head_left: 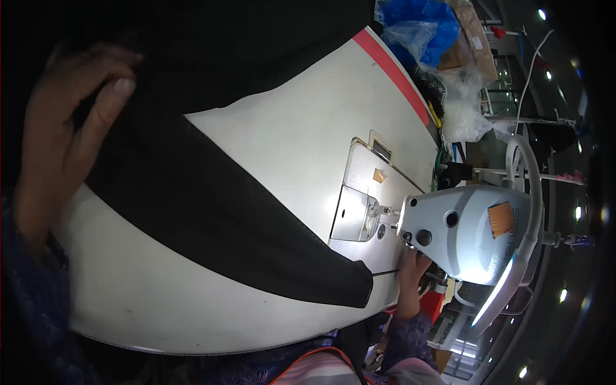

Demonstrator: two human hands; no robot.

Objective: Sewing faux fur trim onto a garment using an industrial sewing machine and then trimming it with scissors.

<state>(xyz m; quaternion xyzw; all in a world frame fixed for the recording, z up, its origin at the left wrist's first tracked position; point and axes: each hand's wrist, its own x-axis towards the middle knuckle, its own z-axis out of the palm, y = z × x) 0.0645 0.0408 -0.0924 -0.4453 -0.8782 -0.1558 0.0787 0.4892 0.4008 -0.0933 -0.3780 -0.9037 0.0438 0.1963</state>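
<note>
A black cloth [244, 231] lies across the white surface [269, 135], spreading wide over the far left corner and narrowing to a hemmed end close to the near edge, toward the right. The left hand [70, 122] is over the cloth's wide part at the left edge, fingers curled and thumb apart; whether it pinches the fabric I cannot tell. The right hand [410, 282] is partly hidden beside the sewing machine [462, 218], near the surface's right edge, so its grip cannot be told. The machine carries lettering, partly covered by a tan patch [501, 219]; a smaller tan piece [380, 175] sits on its metal bed. A red strip [394, 74] runs along the surface's far right edge. Beyond lie a blue bag [436, 32], clear plastic [465, 106] and a brown package bearing a white label [477, 42], too small to read.
</note>
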